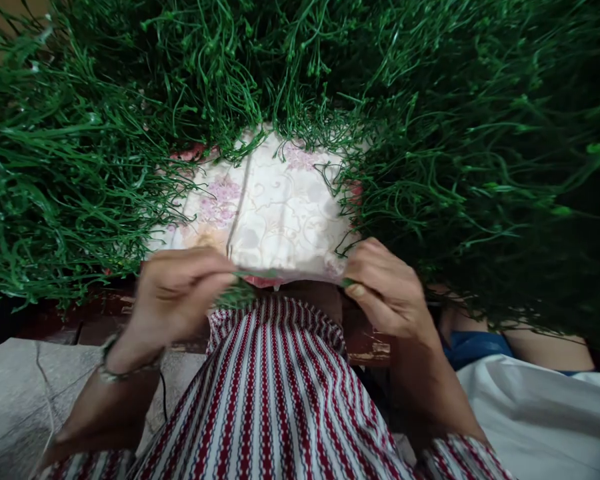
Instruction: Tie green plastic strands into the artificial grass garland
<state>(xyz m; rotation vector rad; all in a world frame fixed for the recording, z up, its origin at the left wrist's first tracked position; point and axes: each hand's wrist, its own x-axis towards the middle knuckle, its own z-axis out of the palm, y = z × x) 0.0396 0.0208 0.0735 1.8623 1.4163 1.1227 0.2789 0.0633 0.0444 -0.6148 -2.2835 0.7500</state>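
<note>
My left hand (180, 290) is closed in a pinch near the front edge of the floral cloth (290, 213), blurred by motion. Below its fingertips shows a small bunch of thin green stems (234, 295). My right hand (387, 287) is also closed, thumb against fingers, at the cloth's right front corner. A bit of green shows at its fingertips, apparently a stem end, mostly hidden by the fingers. Between both hands runs a faint green line along the cloth's edge; I cannot tell whether it is one stem.
Heaps of thin green stems with small bud-like tips (70, 173) surround the cloth at left, back and right. A brown wooden edge (370, 337) lies in front. Another person's leg (545, 347) and white cloth (540, 407) are at right. A cord (45, 387) hangs at left.
</note>
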